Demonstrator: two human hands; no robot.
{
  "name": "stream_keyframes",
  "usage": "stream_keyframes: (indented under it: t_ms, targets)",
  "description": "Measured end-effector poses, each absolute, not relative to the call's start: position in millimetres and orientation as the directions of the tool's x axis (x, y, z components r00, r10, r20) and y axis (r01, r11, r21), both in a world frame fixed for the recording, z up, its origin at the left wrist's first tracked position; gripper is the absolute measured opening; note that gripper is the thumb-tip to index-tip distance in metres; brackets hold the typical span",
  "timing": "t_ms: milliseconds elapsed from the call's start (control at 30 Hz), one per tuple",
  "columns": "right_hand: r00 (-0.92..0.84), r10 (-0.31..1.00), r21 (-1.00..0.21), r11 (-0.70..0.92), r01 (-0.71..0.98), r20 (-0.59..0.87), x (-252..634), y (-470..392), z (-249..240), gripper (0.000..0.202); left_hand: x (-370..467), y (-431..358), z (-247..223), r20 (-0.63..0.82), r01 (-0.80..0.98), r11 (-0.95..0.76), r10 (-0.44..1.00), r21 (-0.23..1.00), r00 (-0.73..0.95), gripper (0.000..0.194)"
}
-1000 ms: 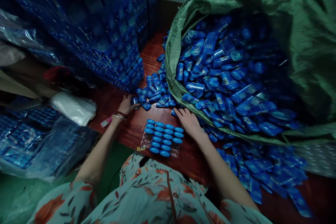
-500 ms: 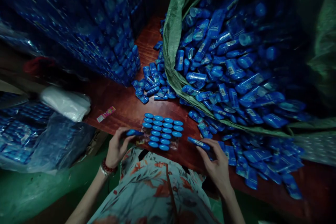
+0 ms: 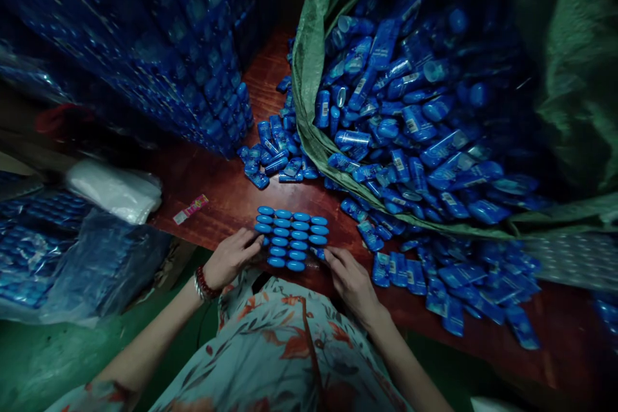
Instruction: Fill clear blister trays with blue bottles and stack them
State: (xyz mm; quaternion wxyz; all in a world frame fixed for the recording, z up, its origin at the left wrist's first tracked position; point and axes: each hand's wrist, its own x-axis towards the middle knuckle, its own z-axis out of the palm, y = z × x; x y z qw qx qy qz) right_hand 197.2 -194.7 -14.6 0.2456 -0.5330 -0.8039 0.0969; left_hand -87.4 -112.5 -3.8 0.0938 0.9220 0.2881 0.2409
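Rows of blue bottles (image 3: pixel 290 234) stand upright, close together, near the front edge of the red-brown table, their oval tops facing up. At the left side of these rows, my left hand (image 3: pixel 234 256) has its fingers closed around a blue bottle, mostly hidden by the fingers. On the right side, my right hand (image 3: pixel 348 275) grips another blue bottle (image 3: pixel 317 252) by its near end, beside the lower rows. Part of a clear tray shows under the bottles near my right fingertips.
A green sack (image 3: pixel 309 71) full of blue bottles lies at the right, with loose bottles (image 3: pixel 463 273) spilled around it. Tall stacks of packed bottles (image 3: pixel 212 77) rise at the left. A pink wrapper (image 3: pixel 192 209) and white plastic bags (image 3: pixel 116 190) lie on the left.
Both hands have moved inward with their bottles, to the two sides of the rows. The camera view has shifted slightly.
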Motion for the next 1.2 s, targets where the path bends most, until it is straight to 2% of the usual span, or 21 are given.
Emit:
stream_keyframes:
  t_ms: [100, 233, 333, 433, 500, 567, 667, 733, 767, 833, 900, 933, 1067, 1133, 1200]
  targets:
    - [-0.355, 0.922, -0.321, 0.386, 0.865, 0.154, 194, -191, 0, 0.031, -87, -110, -1, 0.381, 0.472, -0.830, 0.557, 0.298, 0.738, 0.030]
    - [-0.353, 0.934, -0.119, 0.345, 0.931, -0.048, 178, -184, 20, 0.032, -87, -113, -8, 0.368, 0.492, -0.818, 0.574, 0.299, 0.731, 0.030]
    - [-0.354, 0.927, -0.027, 0.354, 0.935, -0.123, 161, -175, 28, 0.023, -88, -123, -16, 0.377, 0.541, -0.780, 0.625, 0.314, 0.683, 0.033]
    - [-0.348, 0.930, 0.027, 0.353, 0.935, -0.123, 154, -169, 26, 0.020, -86, -130, -19, 0.420, 0.619, -0.689, 0.723, 0.376, 0.549, 0.028]
    - [-0.373, 0.926, 0.025, 0.375, 0.927, -0.060, 155, -168, 21, 0.021, -82, -125, -19, 0.414, 0.634, -0.589, 0.807, 0.502, 0.422, 0.021]
    - [-0.383, 0.922, -0.016, 0.385, 0.923, 0.051, 159, -171, 16, 0.024, -76, -111, -18, 0.354, 0.607, -0.439, 0.898, 0.663, 0.262, 0.022]
    - [-0.284, 0.935, -0.171, 0.322, 0.931, 0.211, 166, -180, 8, 0.031, -70, -70, -18, 0.227, 0.515, -0.198, 0.974, 0.834, 0.006, 0.026]
    - [-0.144, 0.949, -0.292, 0.227, 0.929, 0.280, 174, -185, 3, 0.030, -70, -38, -22, 0.195, 0.493, -0.157, 0.980, 0.856, -0.027, 0.028]
    - [-0.061, 0.951, -0.341, 0.168, 0.925, 0.304, 179, -187, 1, 0.029, -71, -23, -24, 0.207, 0.513, -0.198, 0.978, 0.835, 0.040, 0.027]
    - [0.101, 0.942, -0.398, 0.036, 0.917, 0.319, 195, -190, -4, 0.026, -73, 1, -30, 0.236, 0.581, -0.366, 0.928, 0.727, 0.289, 0.026]
    - [0.230, 0.927, -0.387, -0.104, 0.916, 0.297, 214, -191, -8, 0.026, -73, 15, -35, 0.213, 0.640, -0.531, 0.835, 0.556, 0.507, 0.030]
    - [0.269, 0.921, -0.355, -0.161, 0.921, 0.281, 224, -191, -10, 0.028, -72, 17, -37, 0.186, 0.672, -0.576, 0.806, 0.466, 0.562, 0.034]
    - [0.259, 0.945, -0.159, -0.229, 0.960, 0.202, 251, -185, -16, 0.033, -67, 8, -34, 0.065, 0.808, -0.554, 0.831, 0.201, 0.553, 0.036]
    - [0.227, 0.964, -0.059, -0.220, 0.974, 0.136, 253, -180, -19, 0.035, -69, -3, -29, -0.027, 0.841, -0.524, 0.846, 0.137, 0.532, 0.033]
    - [0.183, 0.980, 0.003, -0.184, 0.983, 0.074, 251, -177, -22, 0.035, -76, -14, -26, -0.103, 0.851, -0.511, 0.846, 0.121, 0.523, 0.032]
